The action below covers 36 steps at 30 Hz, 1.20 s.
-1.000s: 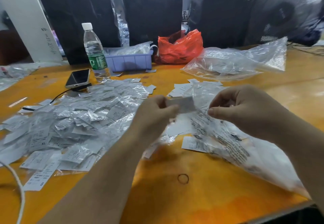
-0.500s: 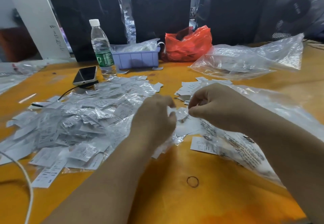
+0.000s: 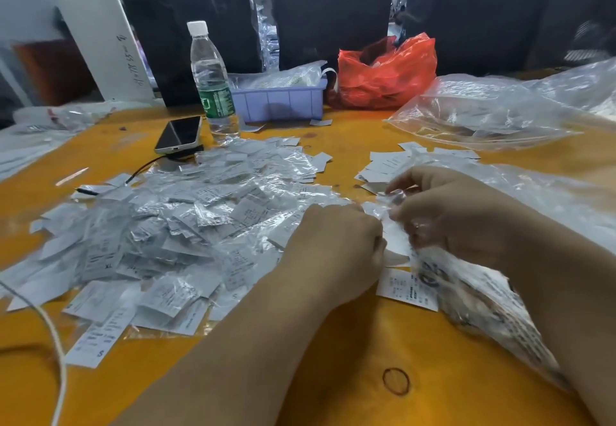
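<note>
1. Far left, a white cable trails over the orange bench.
2. Next up is a big pile of bagged labels, with a phone, a water bottle and a purple tray behind it.
3. The left hand sits at the pile's right edge, fingers curled, pinching one side of a small clear sleeve.
4. That sleeve is crumpled up between both hands, just above the bench. A red bag sits way behind it.
5. The right hand is curled too, pinching the sleeve's other side.
6. Its forearm lies on a large printed bag, and another clear bag sits at the back right.
</note>
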{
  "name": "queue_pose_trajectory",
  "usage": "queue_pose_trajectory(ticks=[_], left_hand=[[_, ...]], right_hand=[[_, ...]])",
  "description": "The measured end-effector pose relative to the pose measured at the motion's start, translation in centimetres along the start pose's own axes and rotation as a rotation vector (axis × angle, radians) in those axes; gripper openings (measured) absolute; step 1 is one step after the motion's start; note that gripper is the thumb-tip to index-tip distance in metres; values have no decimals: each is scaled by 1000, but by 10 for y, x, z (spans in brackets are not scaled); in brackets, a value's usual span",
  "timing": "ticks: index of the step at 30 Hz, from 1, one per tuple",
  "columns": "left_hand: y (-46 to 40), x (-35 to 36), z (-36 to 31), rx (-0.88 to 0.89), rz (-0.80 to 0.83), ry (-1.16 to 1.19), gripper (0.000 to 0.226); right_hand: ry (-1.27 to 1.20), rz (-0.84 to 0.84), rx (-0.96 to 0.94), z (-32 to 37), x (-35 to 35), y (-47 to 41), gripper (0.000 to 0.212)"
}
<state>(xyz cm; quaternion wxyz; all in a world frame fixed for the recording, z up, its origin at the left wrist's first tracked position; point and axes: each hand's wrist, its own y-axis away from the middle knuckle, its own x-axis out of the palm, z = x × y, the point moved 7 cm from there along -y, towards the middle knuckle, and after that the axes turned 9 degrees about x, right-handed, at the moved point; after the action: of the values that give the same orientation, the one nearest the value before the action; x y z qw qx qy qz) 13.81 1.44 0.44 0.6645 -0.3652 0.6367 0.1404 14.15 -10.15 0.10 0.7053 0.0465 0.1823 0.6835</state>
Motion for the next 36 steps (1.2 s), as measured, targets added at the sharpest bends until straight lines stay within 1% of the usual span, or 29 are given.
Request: queue_pose_trajectory(ticks=[4, 7, 10, 11, 13, 15, 16, 18, 20, 24, 26, 28, 31, 33, 36], left_hand=[[-1, -3, 2, 8, -33, -34, 27], [0, -17, 9, -10, -188, -3, 23], [8, -37, 22, -47, -374, 15, 23], [11, -42, 27, -77, -417, 64, 23], [18, -43, 39, -175, -464, 306, 23], [24, -37, 50, -296, -485, 613, 23], [25, -33, 53, -340, -480, 727, 23], [25, -26, 53, -382, -448, 888, 22], [22, -22, 50, -389, -427, 1002, 18], [18, -16, 41, -374, -392, 1133, 14], [17, -14, 39, -380, -385, 1182, 12], [18, -12, 41, -419, -407, 1232, 13], [20, -11, 45, -498, -454, 1282, 10], [20, -9, 48, -536, -461, 1284, 7], [21, -7, 50, -566, -483, 1350, 3]], right_hand=[[-13, -34, -104, 8, -4, 4, 28], [-67, -35, -159, 12, -5, 7, 27], [-119, -24, -182, 13, -5, 10, 36], [-134, -17, -183, 13, -5, 11, 39], [-172, 12, -181, 14, -2, 13, 40], [-214, 40, -174, 14, -1, 14, 36], [-233, 47, -171, 14, -1, 14, 34], [-276, 59, -163, 14, -1, 15, 28], [-297, 77, -166, 14, 2, 15, 24], [-295, 118, -185, 16, 11, 17, 27], [-291, 126, -181, 15, 13, 15, 37], [-272, 122, -175, 14, 15, 15, 45], [-235, 130, -177, 13, 19, 16, 51], [-223, 137, -182, 12, 21, 16, 52], [-231, 139, -193, 14, 22, 18, 48]])
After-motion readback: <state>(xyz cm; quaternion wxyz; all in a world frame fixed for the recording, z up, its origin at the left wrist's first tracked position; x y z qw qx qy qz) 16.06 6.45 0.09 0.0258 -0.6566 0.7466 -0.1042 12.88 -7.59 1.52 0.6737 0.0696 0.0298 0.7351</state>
